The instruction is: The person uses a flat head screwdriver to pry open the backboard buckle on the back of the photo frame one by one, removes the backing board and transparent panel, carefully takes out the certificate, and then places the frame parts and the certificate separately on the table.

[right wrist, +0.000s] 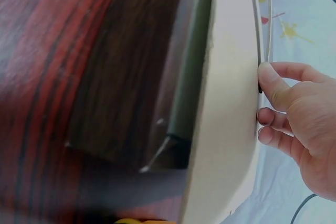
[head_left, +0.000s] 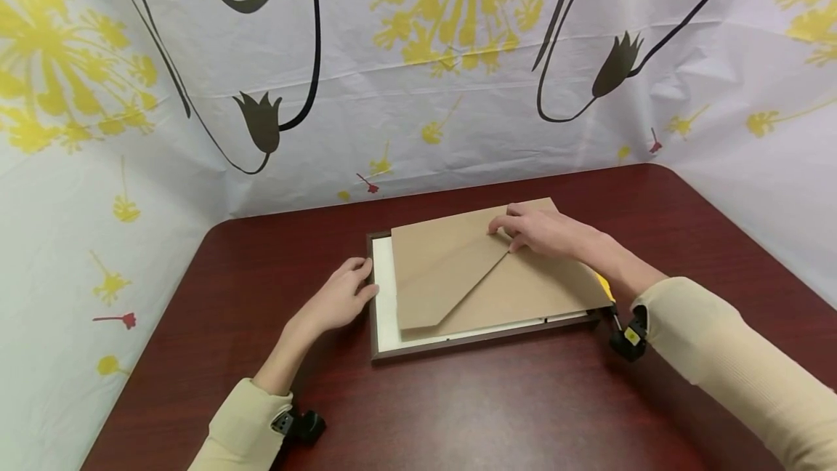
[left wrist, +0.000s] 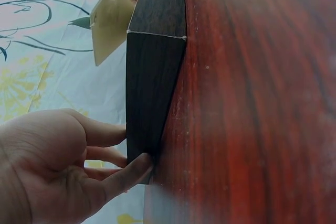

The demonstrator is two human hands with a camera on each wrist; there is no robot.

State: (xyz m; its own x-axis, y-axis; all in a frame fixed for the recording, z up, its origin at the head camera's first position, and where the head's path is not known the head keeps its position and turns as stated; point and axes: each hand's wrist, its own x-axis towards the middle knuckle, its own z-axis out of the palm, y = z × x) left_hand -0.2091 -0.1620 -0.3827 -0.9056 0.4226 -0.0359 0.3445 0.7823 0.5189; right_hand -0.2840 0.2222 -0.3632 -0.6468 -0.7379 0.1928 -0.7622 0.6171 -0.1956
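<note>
- The frame lies face down mid-bench, its right edge hidden under the brown backing.
- Left hand: fingers loosely extended, touching the frame's left side.
- Right hand: curled fingers rest on the backing's far part; whether they pinch anything is unclear.
- The backing sits skewed, its right end over the frame.

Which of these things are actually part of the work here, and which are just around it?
In use:
- picture frame, face down, left hand touching its side
- brown backing board, right hand resting on it
- white sheet under the board

Just around:
- red-brown table
- flowered cloth backdrop
</note>
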